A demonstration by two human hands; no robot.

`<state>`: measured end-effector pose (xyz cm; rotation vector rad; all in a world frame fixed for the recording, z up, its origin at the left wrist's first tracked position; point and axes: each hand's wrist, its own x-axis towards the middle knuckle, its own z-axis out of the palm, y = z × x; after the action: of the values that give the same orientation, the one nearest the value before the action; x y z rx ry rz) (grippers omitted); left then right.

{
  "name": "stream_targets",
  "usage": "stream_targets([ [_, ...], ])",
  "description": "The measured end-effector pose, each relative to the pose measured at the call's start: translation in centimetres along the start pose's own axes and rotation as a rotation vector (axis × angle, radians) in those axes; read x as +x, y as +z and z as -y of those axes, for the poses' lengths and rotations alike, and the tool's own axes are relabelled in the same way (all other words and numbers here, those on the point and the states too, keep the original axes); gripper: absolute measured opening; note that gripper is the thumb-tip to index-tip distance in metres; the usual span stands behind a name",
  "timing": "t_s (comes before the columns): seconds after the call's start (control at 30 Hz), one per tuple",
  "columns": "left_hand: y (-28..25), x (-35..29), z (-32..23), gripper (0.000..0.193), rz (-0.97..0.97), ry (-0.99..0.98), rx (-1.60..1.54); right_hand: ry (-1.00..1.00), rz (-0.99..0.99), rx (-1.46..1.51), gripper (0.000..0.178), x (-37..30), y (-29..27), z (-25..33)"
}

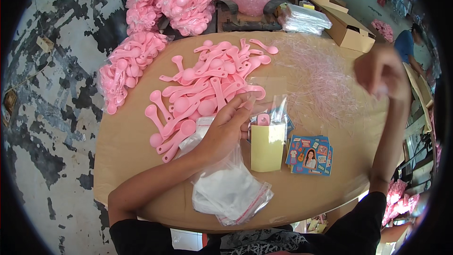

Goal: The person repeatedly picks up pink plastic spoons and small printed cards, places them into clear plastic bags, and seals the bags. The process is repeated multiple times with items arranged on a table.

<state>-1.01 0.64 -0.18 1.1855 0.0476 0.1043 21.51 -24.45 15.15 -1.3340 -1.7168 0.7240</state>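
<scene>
My left hand [234,120] pinches the top of a clear plastic bag [279,106]. Inside the bag are a pale yellow card [267,153] and a pink measuring spoon, whose handle end [263,119] shows above the card. My right hand [381,72] is raised over the right side of the table, blurred, its fingers curled together. A pale spot shows at its fingertips, too smeared to name. Under my left wrist lies a stack of empty clear bags [231,191]. A pile of pink measuring spoons [207,94] spreads beyond my left hand.
Blue printed cards [309,156] are stacked right of the filled bag. Pink shredded filler [321,75] lies at the table's far right. Bulging bags of pink spoons [172,0] stand along the far left edge. Behind are packed clear bags [306,19] and a cardboard box [347,26]. Another person [408,47] sits far right.
</scene>
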Motion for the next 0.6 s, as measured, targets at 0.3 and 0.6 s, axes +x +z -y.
stream_targets([
  [0.3,0.6,-0.3,-0.5,0.032,0.024,-0.105,0.176,0.285,-0.719,-0.571,0.025,-0.7,7.9,-9.7],
  [0.6,0.7,0.0,-0.2,0.04,0.054,-0.064,0.114,0.389,-0.449,0.027,0.035,2.6,14.2,-8.6],
])
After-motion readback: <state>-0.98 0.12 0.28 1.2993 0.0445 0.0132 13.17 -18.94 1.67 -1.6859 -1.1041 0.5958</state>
